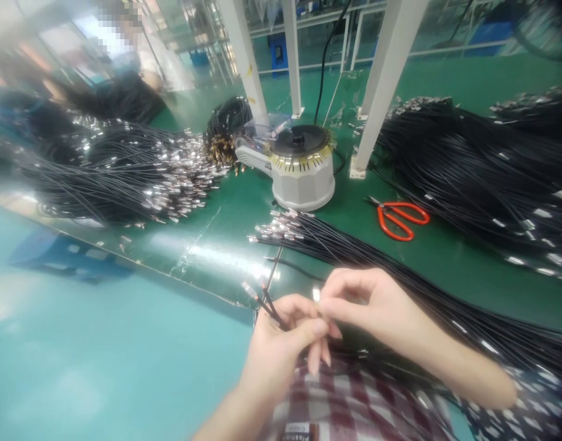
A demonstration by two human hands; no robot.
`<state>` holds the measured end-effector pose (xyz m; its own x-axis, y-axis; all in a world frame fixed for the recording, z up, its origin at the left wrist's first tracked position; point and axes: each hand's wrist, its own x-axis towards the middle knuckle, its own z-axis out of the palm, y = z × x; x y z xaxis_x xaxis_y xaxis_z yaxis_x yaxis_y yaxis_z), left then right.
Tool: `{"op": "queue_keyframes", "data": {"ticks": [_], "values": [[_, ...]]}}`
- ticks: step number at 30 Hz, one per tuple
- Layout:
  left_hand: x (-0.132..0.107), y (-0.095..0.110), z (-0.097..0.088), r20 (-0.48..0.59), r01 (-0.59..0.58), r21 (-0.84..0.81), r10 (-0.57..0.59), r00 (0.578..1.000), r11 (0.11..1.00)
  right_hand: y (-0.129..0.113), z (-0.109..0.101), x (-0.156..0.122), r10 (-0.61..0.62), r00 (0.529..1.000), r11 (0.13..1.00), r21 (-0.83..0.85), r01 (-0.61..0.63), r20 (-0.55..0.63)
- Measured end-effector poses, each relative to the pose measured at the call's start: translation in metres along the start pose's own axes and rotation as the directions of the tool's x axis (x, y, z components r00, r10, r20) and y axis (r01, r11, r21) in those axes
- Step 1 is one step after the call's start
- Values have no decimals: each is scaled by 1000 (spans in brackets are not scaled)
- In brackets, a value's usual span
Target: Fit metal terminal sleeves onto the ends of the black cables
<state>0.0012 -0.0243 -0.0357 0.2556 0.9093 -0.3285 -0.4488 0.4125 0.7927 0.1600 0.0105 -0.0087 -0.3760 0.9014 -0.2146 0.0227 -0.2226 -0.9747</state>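
Note:
My left hand [281, 343] is closed round a few thin black cables [268, 301] whose metal-tipped ends stick up and to the left. My right hand [368, 306] pinches the small metal end [316, 295] of one cable between thumb and forefinger, right beside the left fingers. Both hands hover over the near edge of the green table [235, 245], above a checked cloth on my lap. A long bundle of black cables [377, 257] with metal ends runs from the table's middle to the right, just behind my hands.
A white round machine [303, 165] with a black top stands at the table's middle. Orange scissors [400, 219] lie to its right. Big heaps of black cables lie at the left [124, 171] and right [483, 165]. White frame posts [382, 86] rise behind. A person sits far left.

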Motion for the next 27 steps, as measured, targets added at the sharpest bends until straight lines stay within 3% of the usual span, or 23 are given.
{"op": "queue_keyframes", "data": {"ticks": [3,7,13,16,20,27], "values": [[1,1,-2,35,14,-2,-14,999,1000,-1,-4,9,67,992,987,139,-81,106],[2,2,-6,96,35,6,-35,995,999,-2,-6,15,115,970,967,201,-158,214],[6,5,-7,111,75,16,-76,991,997,-1,-11,18,62,945,966,219,-137,321],[8,5,-8,121,104,4,-104,987,995,1,-12,19,57,958,985,141,-100,281],[9,4,-9,124,111,-10,-109,986,994,3,-8,20,30,996,999,7,-31,82],[9,5,-11,128,65,23,-68,989,998,-2,2,19,3,991,997,80,-14,131]]}}
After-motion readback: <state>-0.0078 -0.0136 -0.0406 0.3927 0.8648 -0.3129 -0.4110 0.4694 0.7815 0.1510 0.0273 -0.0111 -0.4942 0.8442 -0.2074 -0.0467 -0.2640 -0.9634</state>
